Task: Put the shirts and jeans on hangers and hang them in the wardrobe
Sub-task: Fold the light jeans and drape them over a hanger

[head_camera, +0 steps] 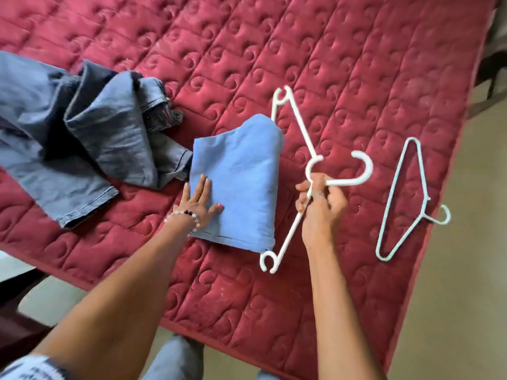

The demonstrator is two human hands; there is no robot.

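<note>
surface: red quilted bed cover [274, 50], carries everything
left hand [199, 202]: flat, fingers [204, 187] straight, presses near corner of folded light-blue cloth garment [238, 182]
right hand [319, 204]: fingers curled round neck of white plastic hanger [299, 127], lifted beside the folded garment; hook points right
garment: folded, lies on bed between grey-blue denim jeans [82, 138] and white hanger; type (shirt or jeans) cannot tell
jeans: crumpled, left of folded garment, touching its edge
spare: pale-green thin plastic hanger [400, 198] lies near bed's right edge, untouched
wardrobe: not in view
step: likely fitting first garment onto hanger; nothing hung yet
next: probably unfold the garment, feed a hanger arm into it; needs left hand to grip cloth, not just press
</note>
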